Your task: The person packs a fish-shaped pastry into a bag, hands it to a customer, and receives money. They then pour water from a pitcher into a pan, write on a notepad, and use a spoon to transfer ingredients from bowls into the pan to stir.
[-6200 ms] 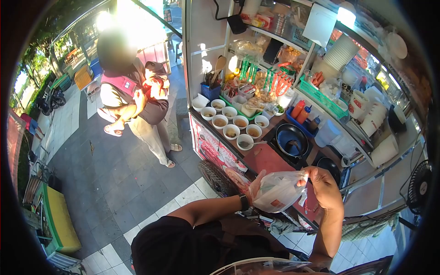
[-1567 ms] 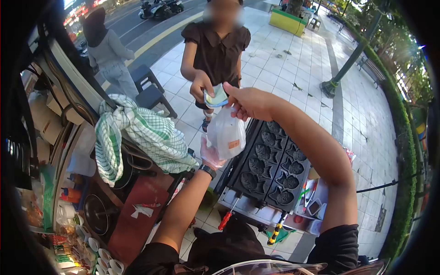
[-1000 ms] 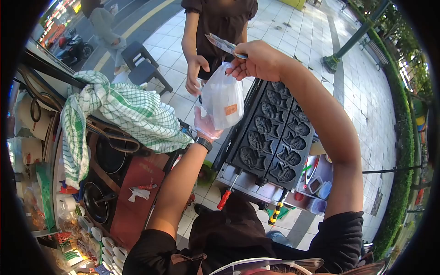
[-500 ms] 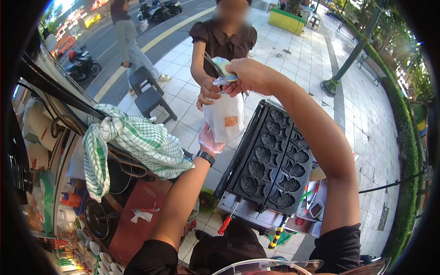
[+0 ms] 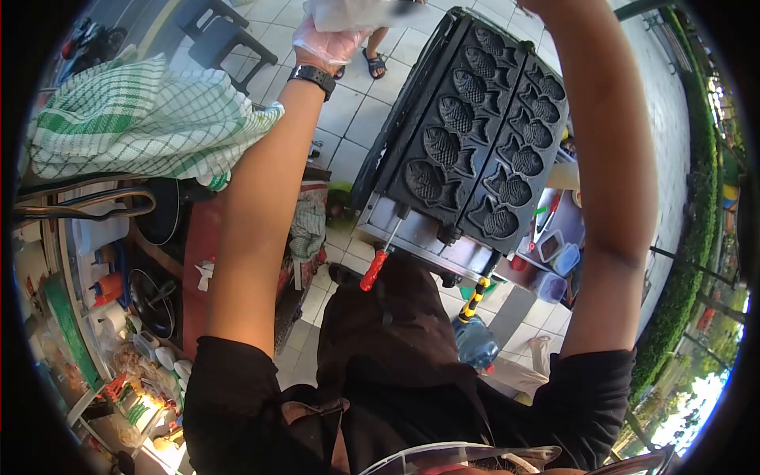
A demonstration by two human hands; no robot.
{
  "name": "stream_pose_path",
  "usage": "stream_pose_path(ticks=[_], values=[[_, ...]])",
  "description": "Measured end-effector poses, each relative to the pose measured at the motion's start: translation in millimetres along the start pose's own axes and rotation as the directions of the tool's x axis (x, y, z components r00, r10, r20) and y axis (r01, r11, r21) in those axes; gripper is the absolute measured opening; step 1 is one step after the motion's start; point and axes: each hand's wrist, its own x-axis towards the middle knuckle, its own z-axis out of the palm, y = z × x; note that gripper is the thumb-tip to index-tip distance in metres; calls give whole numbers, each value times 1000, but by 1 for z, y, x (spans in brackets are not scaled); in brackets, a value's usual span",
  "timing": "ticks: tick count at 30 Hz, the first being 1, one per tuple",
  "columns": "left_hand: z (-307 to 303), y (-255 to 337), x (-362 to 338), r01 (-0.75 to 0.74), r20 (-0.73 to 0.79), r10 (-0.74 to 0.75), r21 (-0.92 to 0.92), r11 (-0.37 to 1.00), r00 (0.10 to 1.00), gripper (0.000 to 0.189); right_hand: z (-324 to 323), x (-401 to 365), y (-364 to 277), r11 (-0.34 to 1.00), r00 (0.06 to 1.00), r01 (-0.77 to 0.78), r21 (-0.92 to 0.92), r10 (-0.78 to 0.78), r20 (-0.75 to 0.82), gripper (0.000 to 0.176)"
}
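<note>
My left hand (image 5: pixel 328 41), in a clear plastic glove with a black watch (image 5: pixel 313 77) at the wrist, is at the top edge, under a white plastic bag (image 5: pixel 348 13) that rests against it. The bag is cut off by the frame. Only the base of my right hand (image 5: pixel 538 5) shows at the top right; its fingers are outside the view. Between my forearms lies an open black fish-shaped mold pan (image 5: pixel 483 134), its cavities bare. A red handle (image 5: pixel 374 271) and a yellow-black handle (image 5: pixel 474 299) stick out from its near side.
A green-white checked cloth (image 5: pixel 150 119) hangs at the left above pans (image 5: pixel 152 305) and a red surface (image 5: pixel 194 245). A dark stool (image 5: pixel 218 36) stands at the upper left. Another person's sandalled foot (image 5: pixel 376 63) is on the tiles. A water jug (image 5: pixel 476 342) stands below the mold.
The view has tilted down, so the mold sits higher and the other person is mostly out of frame. The banknotes in my right hand are out of sight.
</note>
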Motion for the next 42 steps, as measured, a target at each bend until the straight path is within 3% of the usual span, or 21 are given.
stream_pose_path(ticks=[2, 3, 5, 7, 9, 11, 12, 14, 17, 19, 21, 22, 23, 25, 27, 29, 31, 34, 36, 39, 42], values=[[18, -7, 3, -10, 127, 4, 46, 999, 992, 65, 2, -34, -14, 750, 986, -165, 641, 145, 84, 27], [19, -4, 2, -97, -131, 147, 331, 939, 980, 61, 2, -26, -20, 819, 933, -359, 448, 329, 145, 22], [19, -15, -11, -140, -294, 227, 289, 947, 928, 61, 37, -55, 19, 917, 999, -34, 398, 38, -2, 33], [16, -40, -41, -148, -394, 243, 256, 955, 886, 53, 49, -85, 6, 777, 981, -182, 602, 185, 58, 28], [48, -92, -86, -32, -426, 103, 173, 984, 899, 41, 64, -123, -8, 712, 978, -203, 673, 188, 96, 26], [99, -150, -158, 216, -471, 111, 587, 780, 875, 46, 60, -162, -45, 740, 957, -289, 607, 210, 199, 25], [140, -167, -197, 255, -455, -71, 357, 899, 888, 53, 59, -176, -67, 732, 952, -301, 611, 197, 233, 24], [180, -187, -275, 413, -413, -212, 492, 767, 886, 58, 72, -211, -110, 769, 949, -281, 575, 134, 284, 23], [210, -207, -436, 428, -475, -107, 644, 634, 873, 40, 119, -268, -159, 678, 885, -359, 642, 29, 464, 24], [188, -212, -565, 361, -629, 144, 601, 713, 764, 35, 156, -302, -193, 656, 824, -366, 660, -101, 558, 27], [145, -210, -718, 223, -842, 388, 488, 844, 374, 30, 182, -327, -271, 562, 716, -483, 672, -188, 672, 29], [100, -214, -817, -123, -794, 555, 542, 831, 247, 18, 208, -344, -298, 469, 700, -507, 723, -266, 663, 29], [106, -197, -893, -164, -778, 577, 553, 817, 249, 18, 231, -361, -329, 377, 690, -531, 759, -327, 646, 29], [112, -193, -1040, -653, -590, 701, 721, 233, -401, 32, 261, -382, -389, 444, 530, -566, 695, -450, 719, 26], [160, -178, -1130, -479, -523, 488, 849, 224, -699, 18, 316, -409, -424, 573, 522, -326, 752, -554, 649, 23], [186, -160, -1190, -627, -519, 565, 779, 3, -642, 23, 314, -421, -508, 602, 397, -487, 633, -493, 774, 23], [190, -135, -1223, -662, -510, 614, 749, -29, -603, 22, 329, -434, -560, 629, 357, -422, 653, -546, 758, 26], [202, -115, -1213, -589, -553, 488, 803, 94, -675, 5, 355, -457, -620, 596, 418, -350, 723, -591, 690, 29], [195, -108, -1222, -548, -537, 429, 829, 110, -727, 8, 358, -458, -658, 694, 378, -120, 710, -629, 679, 31], [170, -117, -1227, -510, -431, 529, 860, -2, -731, 13, 380, -470, -683, 624, 339, -111, 773, -708, 620, 31], [176, -125, -1218, -451, -467, 464, 879, 154, -753, 19, 414, -482, -697, 618, 310, -74, 783, -732, 607, 34]])
